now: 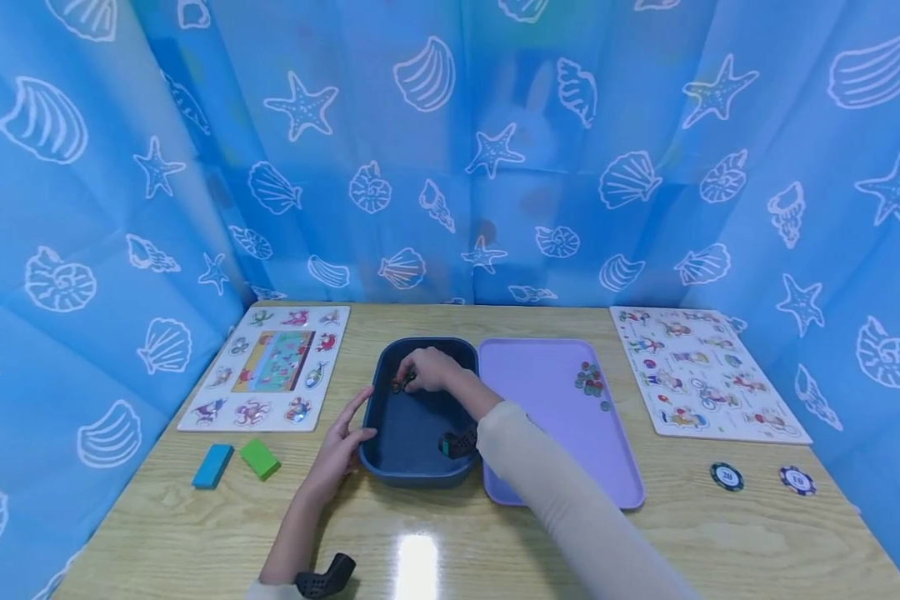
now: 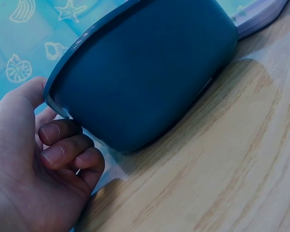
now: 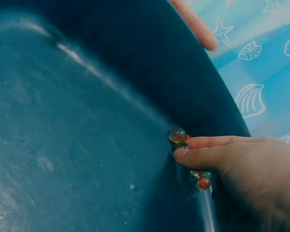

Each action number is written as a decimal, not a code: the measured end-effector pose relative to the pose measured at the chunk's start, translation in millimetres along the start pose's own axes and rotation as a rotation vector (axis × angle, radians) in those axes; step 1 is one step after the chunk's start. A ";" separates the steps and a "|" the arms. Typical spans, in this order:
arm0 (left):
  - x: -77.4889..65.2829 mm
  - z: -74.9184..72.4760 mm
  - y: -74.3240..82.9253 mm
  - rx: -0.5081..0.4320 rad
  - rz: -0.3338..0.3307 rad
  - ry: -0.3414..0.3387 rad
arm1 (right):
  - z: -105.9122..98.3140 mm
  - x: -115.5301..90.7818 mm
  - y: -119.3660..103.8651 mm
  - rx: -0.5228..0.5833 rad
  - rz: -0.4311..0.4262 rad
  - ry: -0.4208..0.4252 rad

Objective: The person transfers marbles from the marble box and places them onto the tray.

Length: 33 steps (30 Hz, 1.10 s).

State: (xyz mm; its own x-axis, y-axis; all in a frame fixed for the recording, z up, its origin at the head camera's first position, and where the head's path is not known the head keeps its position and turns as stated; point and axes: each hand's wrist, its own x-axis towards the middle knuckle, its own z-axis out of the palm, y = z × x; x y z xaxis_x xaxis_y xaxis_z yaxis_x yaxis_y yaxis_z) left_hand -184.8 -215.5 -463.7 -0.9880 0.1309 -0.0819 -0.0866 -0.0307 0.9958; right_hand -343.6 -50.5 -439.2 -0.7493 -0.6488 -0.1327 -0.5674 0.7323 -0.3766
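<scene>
Head view showed right hand (image 1: 429, 369) inside bin (image 1: 412, 437); left wrist view, left hand (image 2: 41, 159) gripping bin, a sound brace. In right wrist view, right hand pinched marble (image 3: 181, 145) beside bin wall; light, centred pressure seemed advisable.

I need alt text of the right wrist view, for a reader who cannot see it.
The right hand pinches a small marble inside a dark blue bin, with other marbles close to its fingers. Part of the left hand shows beyond the bin's edge, against a blue curtain with white shell and starfish drawings.
</scene>
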 end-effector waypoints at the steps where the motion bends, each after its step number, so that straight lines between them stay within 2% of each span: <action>1: 0.1 0.0 -0.4 -0.001 0.000 0.001 | 1.1 -0.2 0.5 -0.008 -0.002 0.000; 4: 0.4 0.2 -1.2 0.001 -0.002 0.005 | 1.4 -1.7 1.7 -0.015 -0.021 -0.003; 8: 0.5 1.3 -2.0 -0.005 -0.004 0.009 | -9.9 -8.7 6.9 0.041 -0.067 0.024; 11: 0.3 2.1 -2.1 -0.010 -0.008 0.009 | -26.7 -18.9 16.8 0.105 -0.115 0.086; 15: 0.3 2.0 -1.4 -0.010 -0.011 0.009 | -49.3 -42.6 39.8 0.220 -0.148 0.186; 18: -0.3 0.9 -0.7 -0.010 -0.005 0.011 | -57.4 -66.0 66.7 0.279 -0.134 0.266; 21: -0.1 1.4 -0.3 0.006 0.000 0.011 | -56.2 -92.6 99.9 0.282 -0.089 0.318; 24: -0.2 2.0 -0.3 0.027 -0.004 0.010 | -47.6 -116.4 130.7 0.267 -0.020 0.314; 27: -1.2 0.4 -0.2 0.035 -0.008 0.015 | -38.7 -132.3 151.3 0.226 0.042 0.283; 33: -1.1 0.1 -0.4 0.019 -0.010 0.014 | -30.2 -148.1 172.1 0.140 0.072 0.248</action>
State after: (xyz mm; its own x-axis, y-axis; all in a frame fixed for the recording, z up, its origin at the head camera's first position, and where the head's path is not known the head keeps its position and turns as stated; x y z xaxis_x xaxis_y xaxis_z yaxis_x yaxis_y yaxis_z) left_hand -183.7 -215.5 -464.0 -0.9888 0.1175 -0.0924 -0.0943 -0.0110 0.9955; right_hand -340.6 177.8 -456.6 -0.8565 -0.5128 0.0580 -0.4698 0.7281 -0.4991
